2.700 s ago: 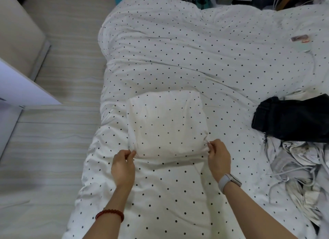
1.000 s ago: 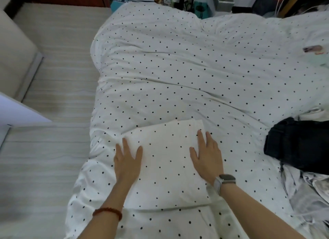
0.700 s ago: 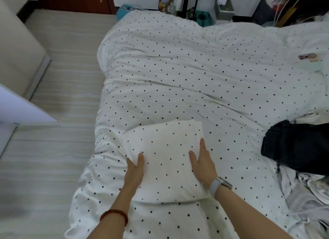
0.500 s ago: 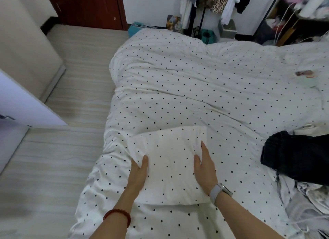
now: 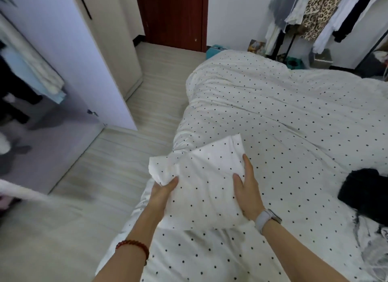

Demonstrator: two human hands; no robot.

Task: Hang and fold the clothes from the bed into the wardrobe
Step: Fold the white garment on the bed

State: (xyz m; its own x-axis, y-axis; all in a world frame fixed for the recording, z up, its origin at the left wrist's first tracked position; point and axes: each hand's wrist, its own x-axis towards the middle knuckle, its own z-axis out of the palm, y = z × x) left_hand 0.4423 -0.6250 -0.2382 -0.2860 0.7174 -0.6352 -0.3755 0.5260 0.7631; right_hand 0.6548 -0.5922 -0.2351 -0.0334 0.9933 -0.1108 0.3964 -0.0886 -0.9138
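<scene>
— Near the bed's (image 5: 273, 118) edge, at six o'clock, where's the folded cloth (image 5: 201, 183)?
— Lifted off the duvet, both sides held. Left hand (image 5: 162, 192) clamps its nine o'clock edge, thumb on top.
— And the right hand (image 5: 248, 189)?
— Fingers together, pressed flat at three o'clock. Wardrobe (image 5: 31, 92) stands open at ten o'clock.

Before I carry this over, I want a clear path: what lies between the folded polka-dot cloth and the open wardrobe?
In the head view, only bare pale floor separates the folded polka-dot cloth from the open wardrobe.
</scene>
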